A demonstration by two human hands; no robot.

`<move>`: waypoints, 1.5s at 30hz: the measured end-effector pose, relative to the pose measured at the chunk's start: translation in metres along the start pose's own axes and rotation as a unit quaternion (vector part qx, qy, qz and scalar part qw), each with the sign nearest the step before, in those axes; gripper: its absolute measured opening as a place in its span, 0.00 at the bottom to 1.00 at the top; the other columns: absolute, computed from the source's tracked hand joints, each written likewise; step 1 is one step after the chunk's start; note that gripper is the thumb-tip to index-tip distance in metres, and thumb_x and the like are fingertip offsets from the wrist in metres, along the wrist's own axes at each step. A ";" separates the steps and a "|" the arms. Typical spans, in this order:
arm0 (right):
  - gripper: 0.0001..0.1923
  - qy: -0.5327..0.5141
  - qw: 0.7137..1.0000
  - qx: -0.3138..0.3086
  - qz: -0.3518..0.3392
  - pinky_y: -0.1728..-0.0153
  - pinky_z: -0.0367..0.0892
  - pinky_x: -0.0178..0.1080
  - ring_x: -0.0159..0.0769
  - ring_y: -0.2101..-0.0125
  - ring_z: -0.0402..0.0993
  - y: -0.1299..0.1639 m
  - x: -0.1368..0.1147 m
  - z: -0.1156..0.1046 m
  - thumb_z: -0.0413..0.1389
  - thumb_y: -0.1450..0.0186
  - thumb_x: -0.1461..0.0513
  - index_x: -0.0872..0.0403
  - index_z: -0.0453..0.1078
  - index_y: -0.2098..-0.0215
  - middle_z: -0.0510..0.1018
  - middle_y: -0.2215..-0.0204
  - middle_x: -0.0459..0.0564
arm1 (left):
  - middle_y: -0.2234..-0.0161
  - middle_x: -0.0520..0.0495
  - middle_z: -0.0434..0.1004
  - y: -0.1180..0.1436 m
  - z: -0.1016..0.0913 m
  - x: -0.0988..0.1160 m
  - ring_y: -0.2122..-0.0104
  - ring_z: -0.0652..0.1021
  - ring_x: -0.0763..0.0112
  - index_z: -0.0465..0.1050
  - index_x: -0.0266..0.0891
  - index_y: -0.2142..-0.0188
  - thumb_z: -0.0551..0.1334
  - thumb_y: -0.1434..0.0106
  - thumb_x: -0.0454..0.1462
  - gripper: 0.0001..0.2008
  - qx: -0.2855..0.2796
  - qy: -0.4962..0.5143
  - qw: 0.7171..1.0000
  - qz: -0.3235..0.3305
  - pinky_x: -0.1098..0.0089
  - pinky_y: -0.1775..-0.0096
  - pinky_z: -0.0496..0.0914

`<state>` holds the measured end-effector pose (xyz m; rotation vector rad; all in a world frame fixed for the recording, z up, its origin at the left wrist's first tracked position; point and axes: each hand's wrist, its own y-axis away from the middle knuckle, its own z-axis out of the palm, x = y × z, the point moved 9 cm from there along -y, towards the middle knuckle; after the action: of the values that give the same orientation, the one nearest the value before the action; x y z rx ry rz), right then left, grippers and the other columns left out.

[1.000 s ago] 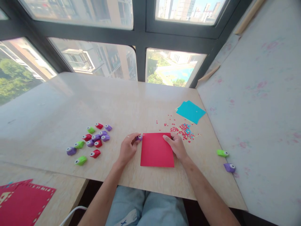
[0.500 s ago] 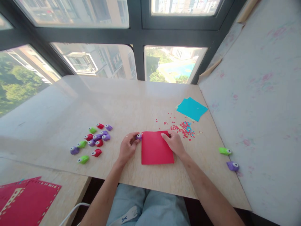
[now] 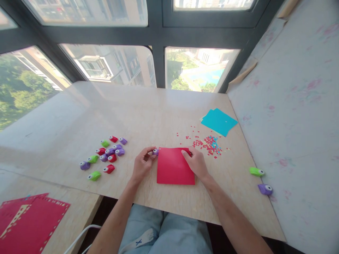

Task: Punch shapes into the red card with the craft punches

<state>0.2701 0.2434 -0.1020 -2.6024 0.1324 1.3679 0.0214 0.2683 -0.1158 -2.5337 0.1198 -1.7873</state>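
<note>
My left hand (image 3: 143, 163) is closed on a small purple craft punch (image 3: 155, 152), which sits at the upper left corner of a square sheet of red paper (image 3: 175, 167). Whether the punch is pressed down cannot be made out. At the sheet's upper right, my right hand (image 3: 196, 162) grips the paper, thumb on top and the other fingers mostly hidden. A tiny light mark shows in the paper near the punch. Beyond the right hand lies a scatter of small red, blue and pale paper cut-outs (image 3: 208, 144).
Several red, green and purple punches (image 3: 108, 152) lie to the left. A green punch (image 3: 256, 171) and a purple punch (image 3: 265, 189) rest by the right wall. Blue sheets (image 3: 219, 121) lie at the back right. Red sheets with punched edges (image 3: 39, 222) are at lower left.
The red sheet has shifted and turned very slightly, its lower edge moving left. Both hands keep their hold on the punch and the sheet. The camera view has moved a little.
</note>
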 end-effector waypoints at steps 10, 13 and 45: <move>0.14 -0.012 1.000 0.003 0.008 0.72 0.58 0.37 0.36 0.75 0.66 -0.001 0.001 -0.003 0.51 0.36 0.53 0.53 0.65 0.75 0.73 0.77 0.48 | 0.55 0.45 0.79 0.000 0.000 -0.004 0.62 0.77 0.69 0.74 0.41 0.53 0.65 0.41 0.42 0.17 0.000 0.048 0.999 -0.025 0.70 0.59 0.71; 0.14 -0.023 1.000 0.001 0.010 0.71 0.60 0.37 0.36 0.74 0.68 -0.002 0.000 -0.004 0.51 0.37 0.54 0.53 0.67 0.74 0.74 0.76 0.49 | 0.54 0.44 0.79 0.000 0.001 -0.004 0.61 0.78 0.68 0.74 0.40 0.53 0.65 0.41 0.42 0.17 0.000 0.057 0.998 -0.027 0.69 0.59 0.72; 0.14 0.008 1.000 -0.007 0.011 0.72 0.58 0.36 0.35 0.76 0.65 0.000 0.000 -0.003 0.51 0.35 0.54 0.53 0.64 0.75 0.71 0.78 0.46 | 0.58 0.45 0.79 0.003 0.007 0.007 0.61 0.79 0.68 0.76 0.41 0.56 0.64 0.39 0.40 0.12 -0.021 -0.039 0.999 0.031 0.67 0.55 0.74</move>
<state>0.2726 0.2428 -0.1006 -2.6316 0.1556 1.3589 0.0304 0.2644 -0.1114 -2.5945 0.2331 -1.6800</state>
